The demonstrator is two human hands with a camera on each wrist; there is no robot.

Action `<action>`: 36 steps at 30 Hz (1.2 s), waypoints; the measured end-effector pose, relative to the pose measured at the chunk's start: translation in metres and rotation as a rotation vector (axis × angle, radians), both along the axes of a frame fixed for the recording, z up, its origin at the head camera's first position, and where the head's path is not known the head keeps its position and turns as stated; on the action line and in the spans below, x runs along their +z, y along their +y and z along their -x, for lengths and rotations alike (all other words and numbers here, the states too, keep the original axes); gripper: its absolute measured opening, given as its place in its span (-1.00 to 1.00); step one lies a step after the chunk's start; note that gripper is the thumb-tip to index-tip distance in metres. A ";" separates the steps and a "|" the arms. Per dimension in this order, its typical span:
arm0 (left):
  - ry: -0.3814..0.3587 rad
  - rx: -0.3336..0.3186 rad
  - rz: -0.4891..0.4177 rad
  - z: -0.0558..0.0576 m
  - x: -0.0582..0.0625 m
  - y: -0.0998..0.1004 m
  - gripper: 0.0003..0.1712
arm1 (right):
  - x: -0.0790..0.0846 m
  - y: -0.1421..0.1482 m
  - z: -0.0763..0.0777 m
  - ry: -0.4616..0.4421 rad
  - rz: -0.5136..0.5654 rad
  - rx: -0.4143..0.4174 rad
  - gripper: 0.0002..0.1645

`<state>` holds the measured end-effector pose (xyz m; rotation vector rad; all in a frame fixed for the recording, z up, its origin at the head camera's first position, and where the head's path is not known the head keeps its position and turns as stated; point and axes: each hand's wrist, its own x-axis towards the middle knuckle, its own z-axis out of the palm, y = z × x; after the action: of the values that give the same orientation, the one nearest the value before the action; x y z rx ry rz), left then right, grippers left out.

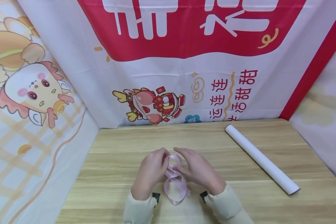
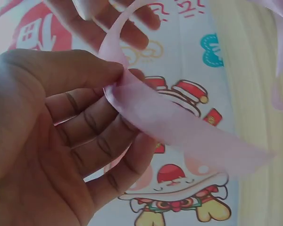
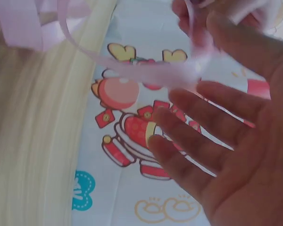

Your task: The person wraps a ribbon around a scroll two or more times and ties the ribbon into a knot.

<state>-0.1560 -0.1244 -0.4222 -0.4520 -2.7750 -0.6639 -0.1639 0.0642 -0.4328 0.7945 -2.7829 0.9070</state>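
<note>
A pale pink satin ribbon (image 1: 182,185) lies in loops between the two hands, its lower loop close over the wooden table. My left hand (image 1: 152,169) pinches the ribbon between thumb and forefinger; in the left wrist view a ribbon tail (image 2: 165,113) runs out from the pinch, and the other fingers curl loosely below. My right hand (image 1: 198,167) faces it from the right. Seen in the right wrist view, its fingers are spread and nearly straight, and a ribbon loop (image 3: 132,70) passes right at the fingertips.
A white roll (image 1: 261,158) lies slanted on the right side of the table (image 1: 109,177). Behind the table's far edge hangs a printed red and white cloth (image 1: 168,71). Another cloth (image 1: 58,174) with a cartoon print borders the left side.
</note>
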 end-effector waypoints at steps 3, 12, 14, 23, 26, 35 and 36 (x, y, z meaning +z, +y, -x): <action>0.041 -0.012 -0.017 -0.004 0.005 0.002 -0.87 | 0.003 -0.006 -0.002 0.053 0.024 -0.030 -0.38; 0.144 -0.037 -0.073 -0.011 0.017 0.005 -0.89 | 0.004 -0.009 -0.002 0.339 0.248 -0.045 -0.80; 0.145 -0.066 -0.117 -0.011 0.020 0.004 -0.89 | 0.007 -0.008 -0.002 0.333 0.280 -0.030 -0.81; 0.071 -0.132 -0.258 -0.013 0.031 -0.017 -0.91 | 0.010 -0.009 -0.003 0.200 0.403 -0.070 -0.80; 0.030 -0.071 -0.251 -0.012 0.032 -0.032 -0.92 | 0.009 -0.008 -0.002 0.057 0.478 -0.091 -0.79; -0.065 0.059 -0.189 -0.012 0.014 -0.102 -0.85 | -0.001 0.008 0.002 -0.206 0.557 -0.165 -0.82; -0.070 0.057 -0.181 -0.012 0.011 -0.110 -0.83 | -0.002 0.011 0.002 -0.198 0.541 -0.173 -0.81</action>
<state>-0.1439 -0.2340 -0.4113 -0.3160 -2.7473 -0.9241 -0.1660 0.0751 -0.4348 0.3893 -2.4951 1.6676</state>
